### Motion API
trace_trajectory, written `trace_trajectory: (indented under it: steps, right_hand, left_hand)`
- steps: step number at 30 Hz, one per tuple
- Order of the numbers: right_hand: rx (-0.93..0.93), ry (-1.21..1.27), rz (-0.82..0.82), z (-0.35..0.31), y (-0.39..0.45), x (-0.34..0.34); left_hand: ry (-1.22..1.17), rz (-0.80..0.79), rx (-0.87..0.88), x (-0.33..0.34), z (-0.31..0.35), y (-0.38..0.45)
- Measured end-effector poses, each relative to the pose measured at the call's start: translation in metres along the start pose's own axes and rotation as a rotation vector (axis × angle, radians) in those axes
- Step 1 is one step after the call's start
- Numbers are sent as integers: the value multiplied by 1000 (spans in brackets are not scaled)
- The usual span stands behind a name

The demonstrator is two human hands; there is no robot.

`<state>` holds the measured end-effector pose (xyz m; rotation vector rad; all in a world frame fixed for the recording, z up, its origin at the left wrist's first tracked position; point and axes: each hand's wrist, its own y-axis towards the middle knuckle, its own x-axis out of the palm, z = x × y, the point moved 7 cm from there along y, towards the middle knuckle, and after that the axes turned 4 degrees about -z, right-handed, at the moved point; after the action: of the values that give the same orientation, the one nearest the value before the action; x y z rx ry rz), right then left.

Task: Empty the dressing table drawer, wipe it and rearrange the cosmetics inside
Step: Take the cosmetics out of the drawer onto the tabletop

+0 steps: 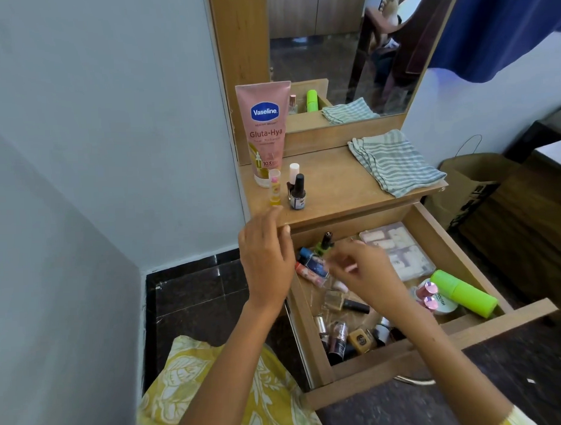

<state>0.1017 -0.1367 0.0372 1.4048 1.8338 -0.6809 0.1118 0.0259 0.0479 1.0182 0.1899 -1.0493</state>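
**Emptying the drawer, bottle by bottle**

The drawer stands open, full of nail polish bottles: small, light, slippery glass (take each by its cap). Left hand hovers relaxed and empty by the tabletop; right hand is blurred, grip unclear.

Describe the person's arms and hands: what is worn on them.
Both forearms are bare, as are the left hand and right hand; no rings, watch or bracelets show. A yellow garment with a white leaf print shows below the left arm.
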Motion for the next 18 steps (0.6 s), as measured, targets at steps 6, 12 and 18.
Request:
trace_trajectory:
  steps: [6, 12, 18]
  right_hand:
    - [-4, -378, -555, 7, -30, 52]
    - [-76, -493, -611, 0, -31, 73]
    - [7, -448, -576, 9, -23, 71]
  left_hand:
    - [204, -200, 86, 24, 5, -25]
    - [325, -271, 112, 30, 3, -32]
    - [356, -292, 92, 33, 3, -33]
